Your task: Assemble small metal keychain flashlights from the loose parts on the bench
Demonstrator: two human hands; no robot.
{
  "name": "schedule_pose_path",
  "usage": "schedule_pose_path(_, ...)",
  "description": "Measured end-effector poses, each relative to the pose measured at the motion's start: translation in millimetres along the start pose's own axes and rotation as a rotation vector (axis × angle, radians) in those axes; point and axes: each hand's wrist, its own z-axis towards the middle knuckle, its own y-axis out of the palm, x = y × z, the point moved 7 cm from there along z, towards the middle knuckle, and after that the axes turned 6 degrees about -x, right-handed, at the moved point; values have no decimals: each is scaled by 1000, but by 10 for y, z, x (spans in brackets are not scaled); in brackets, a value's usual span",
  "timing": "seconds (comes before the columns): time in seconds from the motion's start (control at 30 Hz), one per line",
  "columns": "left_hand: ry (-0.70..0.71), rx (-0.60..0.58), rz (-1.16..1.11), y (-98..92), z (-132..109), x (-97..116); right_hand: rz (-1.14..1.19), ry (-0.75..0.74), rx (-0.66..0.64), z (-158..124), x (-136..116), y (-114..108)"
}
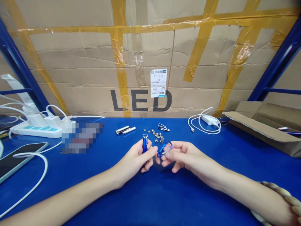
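My left hand [141, 153] is closed around a small blue flashlight-like tube [144, 145], held upright with a metal loop at its top end. Between the thumb and fingers of my right hand [182, 153] is a blue carabiner [164, 149], close to the left fingertips but apart from the tube. Just beyond the hands, several small round metal button cells [160, 137] lie scattered on the blue table. Behind them rest a silver and a black carabiner [163, 127]. Silver metal tubes [125, 130] lie side by side to the left.
A white power strip [37, 129] with plugged chargers and a phone [21, 158] with a cable are on the left, near a pixelated item [82, 138]. A white charger with cable [209, 120] and an open cardboard box [263, 125] stand right. A large taped carton [94, 72] forms the back.
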Motion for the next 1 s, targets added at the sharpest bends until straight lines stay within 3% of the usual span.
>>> schedule_pose_path(0.3,4,-11,4,-1,10,-14,-80,30,37,88,116,-52)
schedule_pose_path(0.43,11,76,22,-90,21,-16,-438,-146,72,67,-37,-84)
schedule_pose_path(0.5,10,118,14,-134,23,-17,-687,-315,9,4,-173,-13)
schedule_pose_path(0.6,6,135,-7,-153,22,-15,-967,-508,-256,-126,-254,200)
schedule_pose_path(0.67,8,129,-16,-145,21,-12,-1106,-535,-378,-188,-235,284)
schedule_pose_path(0.73,12,122,-26,-134,21,-10,-1199,-533,-419,-218,-215,323)
schedule_pose_path(0.87,17,115,-37,-130,27,-7,-1301,-598,-401,-241,-222,376)
schedule_pose_path(1.0,29,129,-1,-149,34,0,-1325,-618,-295,-178,-213,331)
